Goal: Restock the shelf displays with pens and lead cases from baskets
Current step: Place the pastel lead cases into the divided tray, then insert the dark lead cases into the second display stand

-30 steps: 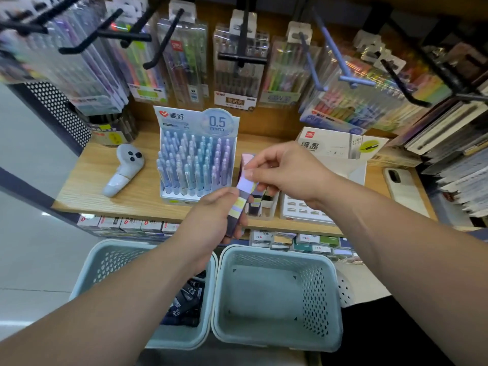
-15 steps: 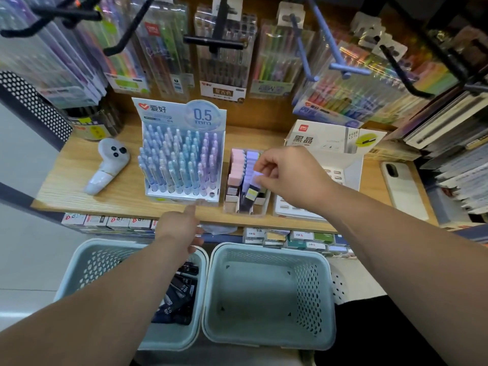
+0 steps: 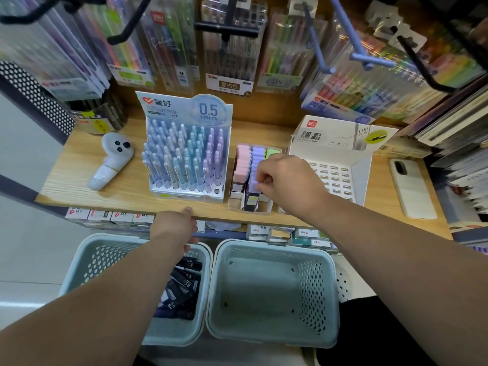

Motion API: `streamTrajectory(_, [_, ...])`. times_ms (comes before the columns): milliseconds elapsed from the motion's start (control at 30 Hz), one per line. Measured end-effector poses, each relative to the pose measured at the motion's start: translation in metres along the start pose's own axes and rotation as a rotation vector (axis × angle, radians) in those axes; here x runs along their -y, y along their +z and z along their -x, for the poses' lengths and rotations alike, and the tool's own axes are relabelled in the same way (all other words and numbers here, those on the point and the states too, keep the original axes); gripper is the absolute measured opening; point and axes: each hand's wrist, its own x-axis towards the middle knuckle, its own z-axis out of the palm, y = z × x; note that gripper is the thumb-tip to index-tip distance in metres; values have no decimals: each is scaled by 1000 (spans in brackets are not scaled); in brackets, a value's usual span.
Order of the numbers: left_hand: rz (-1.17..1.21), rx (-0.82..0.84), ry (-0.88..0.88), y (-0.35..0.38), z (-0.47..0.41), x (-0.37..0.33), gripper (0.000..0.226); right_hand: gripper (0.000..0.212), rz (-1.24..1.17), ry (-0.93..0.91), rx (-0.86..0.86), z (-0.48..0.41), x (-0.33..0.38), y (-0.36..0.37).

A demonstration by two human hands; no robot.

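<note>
My right hand (image 3: 287, 180) reaches over the wooden shelf (image 3: 79, 186) and pinches the top of a purple-capped pen (image 3: 253, 180). That pen stands at the front of the purple row in a small clear tray (image 3: 235, 206), between a pink and a green row. My left hand (image 3: 173, 228) holds nothing. It hangs at the shelf's front edge, above the left basket (image 3: 79, 260), its fingers loosely curled and one fingertip on the edge. Black lead cases (image 3: 182, 286) lie in that basket. The right basket (image 3: 274, 247) holds nothing.
A 0.5 mm pen display (image 3: 184, 159) stands left of the tray, and a white lead-case display box (image 3: 332, 170) stands to its right. A white controller (image 3: 113, 159) and a phone (image 3: 409, 188) lie on the shelf. Pen packs hang on hooks overhead.
My left hand let go of the purple-capped pen and dropped to the shelf edge over the left basket. My right hand carried the pen into the tray's purple row.
</note>
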Motion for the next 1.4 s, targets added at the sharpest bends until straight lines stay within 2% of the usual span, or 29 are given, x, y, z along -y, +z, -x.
streamTrajectory(100, [-10,-1,24,-3,5,1,38,4,25,-11,-8,1,1,-2])
streamTrajectory(200, [-53,6,83,-18,10,6,39,12,-7,-29,-101,7,8,-9])
streamTrajectory(267, [-90,2,149,-38,14,10,33,15,-106,-43,-167,13,20,-12])
streamTrajectory(333, [-122,-24,207,-61,19,17,25,14,-241,-40,-153,21,37,-10])
streamTrajectory(433, [-173,-91,244,-91,25,35,26,14,-399,-3,6,37,61,8])
streamTrajectory(533, [-337,-102,277,-110,33,59,29,19,-373,26,261,55,75,42])
streamTrajectory(600, [-432,-65,243,-119,36,76,39,34,-329,119,482,63,79,68])
streamTrajectory(667, [-517,-63,223,-127,33,92,51,48,-361,284,595,66,78,101])
streamTrajectory(700, [-533,-77,201,-129,28,98,54,52,-421,400,579,66,76,117])
streamTrajectory(800, [-448,-127,103,-130,1,118,49,55,-724,754,352,67,72,162])
streamTrajectory(867, [-402,-149,48,-127,-20,130,38,47,-800,854,263,73,74,184])
streamTrajectory(1033, [-486,-109,-47,-107,-64,167,40,48,-796,856,315,86,73,214])
streamTrajectory(1100, [-535,-110,-112,-99,-75,174,62,52,-865,881,334,87,67,217])
streamTrajectory(1167, [-645,-128,-196,-92,-91,180,100,55,-876,870,354,87,65,215])
streamTrajectory(1233, [-806,-126,-227,-84,-106,184,118,56,-864,851,362,88,64,214])
streamTrajectory(1300, [-858,-155,-207,-77,-116,187,119,56,-879,845,352,87,64,215])
streamTrajectory(1400, [-737,-249,-236,-70,-114,189,118,56,-910,849,333,89,61,217])
